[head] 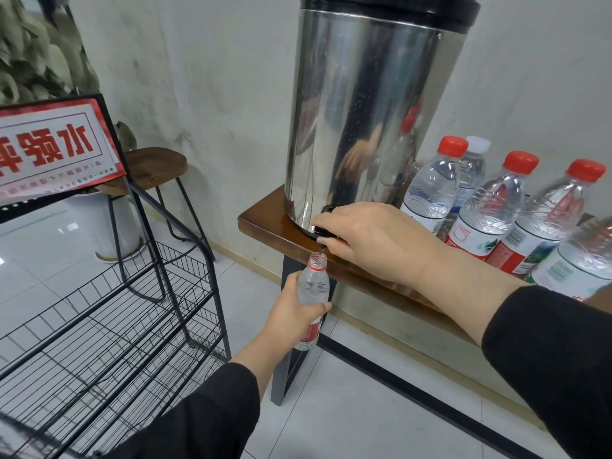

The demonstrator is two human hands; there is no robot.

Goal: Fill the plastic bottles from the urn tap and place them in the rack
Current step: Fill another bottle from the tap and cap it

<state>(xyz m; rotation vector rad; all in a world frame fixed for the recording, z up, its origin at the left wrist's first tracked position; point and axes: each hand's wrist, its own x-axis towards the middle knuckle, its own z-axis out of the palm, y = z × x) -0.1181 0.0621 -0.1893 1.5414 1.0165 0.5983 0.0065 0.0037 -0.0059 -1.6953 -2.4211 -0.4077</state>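
An uncapped plastic bottle (313, 286) is being held upright just beneath the black tap (326, 230) of a tall stainless-steel urn (361, 120), its open mouth positioned directly under the spout. The bottle is being gripped around its middle by the left hand (291, 313), fingers wrapped closed over the clear body above the red label. The tap is being covered by the right hand (371, 240), which is closed over the black handle at the urn's base; both forearms are being shown in black sleeves. Whether water is running cannot be told.

The urn is being supported near the end of a dark wooden shelf (265, 226) set along a pale wall, with a black lid at its top. Beside it on the same shelf, to the right, a cluster of capped bottles (490, 207) is being kept, most with red caps and one with a white cap, all appearing to hold clear water.

To the left of the shelf, on the tiled floor (347, 409), a black wire rack (109, 313) with several tiers is being shown, and no bottles are visible on it. A red-and-white sign (49, 144) with Chinese characters is being displayed at the rack's top. Behind it, a small wooden stool (152, 164) and a leafy plant (36, 48) in a white pot are being glimpsed.
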